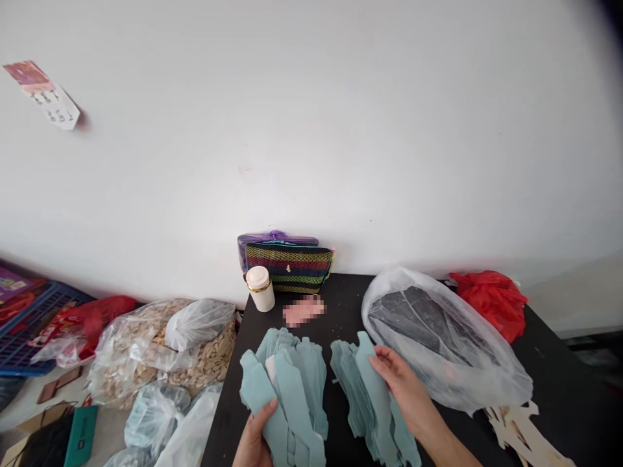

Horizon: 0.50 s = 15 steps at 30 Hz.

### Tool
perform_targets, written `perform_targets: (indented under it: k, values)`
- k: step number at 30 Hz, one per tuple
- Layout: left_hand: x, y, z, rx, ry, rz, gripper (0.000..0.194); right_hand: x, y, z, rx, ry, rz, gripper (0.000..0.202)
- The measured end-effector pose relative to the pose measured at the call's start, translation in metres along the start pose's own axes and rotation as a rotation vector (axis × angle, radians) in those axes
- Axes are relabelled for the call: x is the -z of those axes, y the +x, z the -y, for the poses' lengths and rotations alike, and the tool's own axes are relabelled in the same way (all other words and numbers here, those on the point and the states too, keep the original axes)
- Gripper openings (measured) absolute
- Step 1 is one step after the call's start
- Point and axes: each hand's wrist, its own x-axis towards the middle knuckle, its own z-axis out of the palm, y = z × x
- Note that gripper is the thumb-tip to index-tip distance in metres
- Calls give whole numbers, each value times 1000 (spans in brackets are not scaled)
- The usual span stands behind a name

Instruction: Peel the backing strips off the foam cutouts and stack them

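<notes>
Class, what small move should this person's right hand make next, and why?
Perhaps the right hand should straighten the right bundle of blue-green pieces: they lie fanned, with uneven ends, and that hand grips the bundle's upper part.

A plain white wall (311,130) is rising behind the blk table (348,298) and filling most of the bkgd, w/ a few sm. specks (370,220) showing above the table and a pink-and-white paper (43,95) hanging up & to the L of it. Soft light is falling fairly evenly on the wall, brightening a bit just above the table & dimming far R of it. L of the table, pale floor (107,431) is showing btwn clear plastic bags (129,363) and, farther out, a blue crate (29,347).
</notes>
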Motion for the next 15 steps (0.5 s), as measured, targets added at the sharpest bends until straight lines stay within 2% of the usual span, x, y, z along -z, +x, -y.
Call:
perform_targets:
  k: [3, 6, 9, 11, 13, 15]
  values:
    - [-2, 3, 3, 45, -2, 19, 89, 39, 15, -9, 19, 9, -136, 47]
    - [-7, 8, 10, 61, 41, 40, 89, 57, 31, -35, 88, -82, -192, 49]
    - [-16, 11, 15, 49, 104, 49, 91, 58, 42, -65, 191, -291, -231, 48]
    - [-24, 11, 15, 89, 140, 35, 98, 56, 43, -75, 284, -440, -315, 47]
    - [-32, 9, 16, 140, 161, 25, 103, 53, 36, -72, 366, -523, -367, 47]
    - [-38, 10, 18, 143, 165, 38, 102, 45, 23, -58, 394, -540, -314, 44]
